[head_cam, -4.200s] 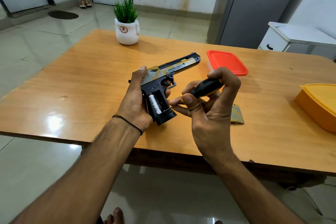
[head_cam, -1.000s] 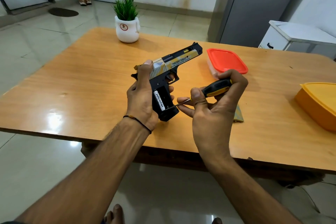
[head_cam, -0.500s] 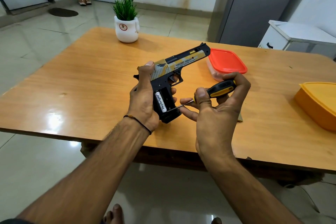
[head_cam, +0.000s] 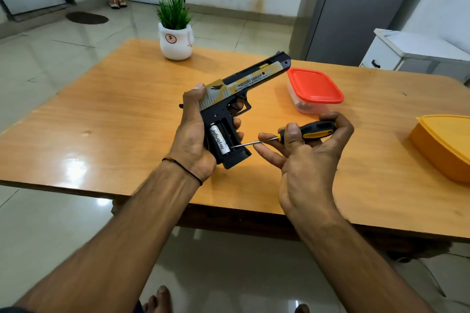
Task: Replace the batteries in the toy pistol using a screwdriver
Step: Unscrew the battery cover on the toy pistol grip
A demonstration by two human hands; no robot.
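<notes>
I saw the left hand [head_cam: 193, 132] wrapped tight around the grip of the black-and-yellow plastic toy pistol [head_cam: 254, 79], held above the orange wooden table [head_cam: 101, 122] with the barrel tilted up to the right. The right hand [head_cam: 305, 160] pinched the black-and-yellow-handled screwdriver [head_cam: 315, 129], whose metal tip met the lower end of the white cylindrical battery [head_cam: 220, 140] in the open grip compartment. Beyond sat a red-lidded clear box [head_cam: 315, 86] and a white potted plant [head_cam: 175, 40].
</notes>
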